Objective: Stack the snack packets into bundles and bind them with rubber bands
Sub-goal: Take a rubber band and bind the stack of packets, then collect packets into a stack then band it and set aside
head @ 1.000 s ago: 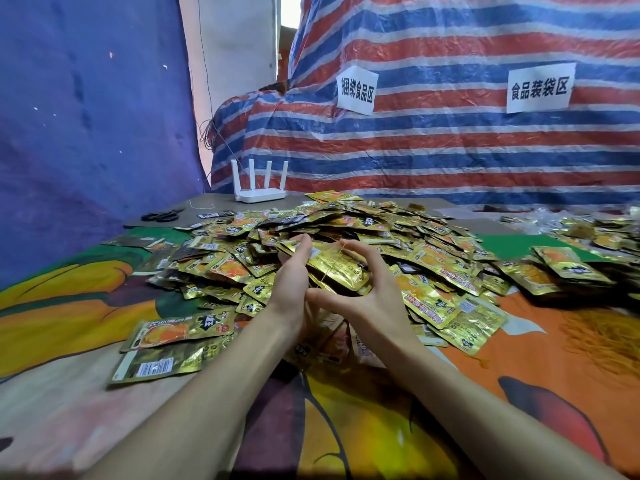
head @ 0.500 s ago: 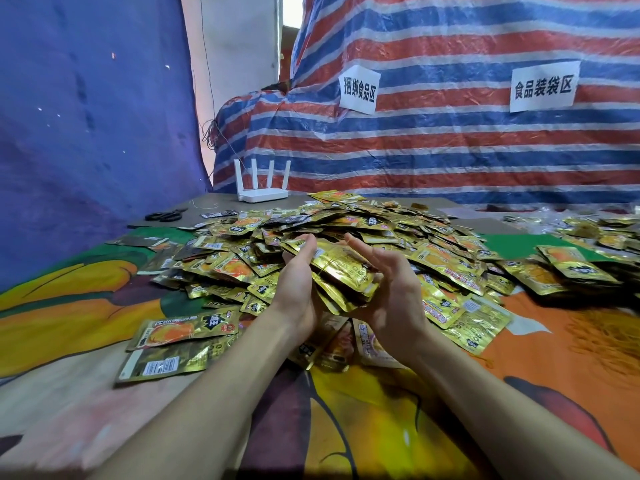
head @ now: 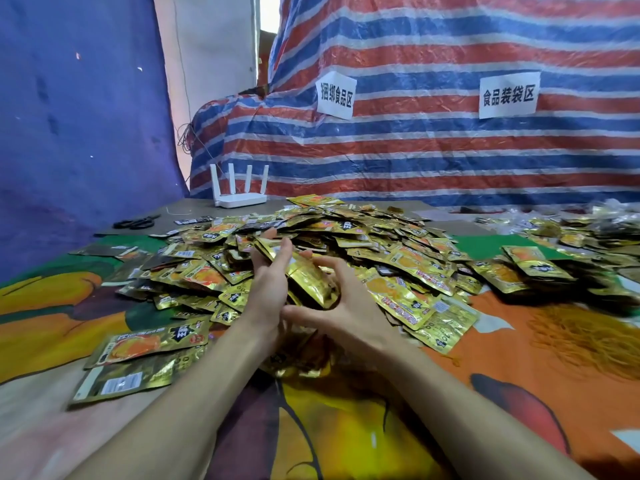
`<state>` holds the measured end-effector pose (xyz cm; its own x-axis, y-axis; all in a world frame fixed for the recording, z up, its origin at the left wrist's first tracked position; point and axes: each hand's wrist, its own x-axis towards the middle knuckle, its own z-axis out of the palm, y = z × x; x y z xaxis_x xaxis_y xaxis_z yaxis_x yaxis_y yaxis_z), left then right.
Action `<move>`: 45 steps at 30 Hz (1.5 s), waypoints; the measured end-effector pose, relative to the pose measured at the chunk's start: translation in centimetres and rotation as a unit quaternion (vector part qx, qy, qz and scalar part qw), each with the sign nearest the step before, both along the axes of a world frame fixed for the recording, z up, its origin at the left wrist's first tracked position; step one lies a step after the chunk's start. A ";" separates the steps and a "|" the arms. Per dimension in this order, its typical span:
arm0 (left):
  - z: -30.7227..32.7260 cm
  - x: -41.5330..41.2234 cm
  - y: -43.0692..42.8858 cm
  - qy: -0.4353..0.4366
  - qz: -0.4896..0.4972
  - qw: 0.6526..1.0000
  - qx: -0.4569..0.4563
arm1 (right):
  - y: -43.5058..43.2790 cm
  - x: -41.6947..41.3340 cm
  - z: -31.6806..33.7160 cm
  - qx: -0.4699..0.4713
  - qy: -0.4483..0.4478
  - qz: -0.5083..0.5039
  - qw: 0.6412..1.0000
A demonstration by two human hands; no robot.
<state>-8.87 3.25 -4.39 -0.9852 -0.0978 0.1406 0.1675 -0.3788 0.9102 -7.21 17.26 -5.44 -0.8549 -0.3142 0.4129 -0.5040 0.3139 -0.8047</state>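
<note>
Packet stack half-hidden between left hand and right hand

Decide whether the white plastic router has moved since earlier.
No: the white plastic router stays at the foot of the striped tarp, right of the black scissors.
</note>
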 end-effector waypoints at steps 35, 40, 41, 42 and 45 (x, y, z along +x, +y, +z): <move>-1.7 1.7 1.9 0.201 0.074 0.873 -0.439 | 18.6 -6.2 3.8 0.444 -0.089 -0.481 0.751; -1.6 2.1 1.6 0.201 0.055 0.859 -0.468 | 16.3 -3.4 7.2 0.391 -0.105 -0.220 0.887; -1.6 2.2 1.6 0.200 0.055 0.858 -0.470 | 15.7 -2.5 7.7 0.407 -0.158 -0.152 0.887; -1.6 2.2 1.5 0.200 0.055 0.857 -0.471 | 15.1 -1.8 8.0 0.434 -0.209 -0.100 0.871; -1.6 2.2 1.4 0.199 0.055 0.855 -0.475 | 13.7 -0.8 7.5 0.519 -0.285 -0.042 0.805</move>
<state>-6.63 4.69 -5.96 -0.8326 0.1584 0.5307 0.5234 0.5384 0.6605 -8.03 30.95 2.05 -0.8487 -0.1690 -0.5011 -0.0887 0.9796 -0.1802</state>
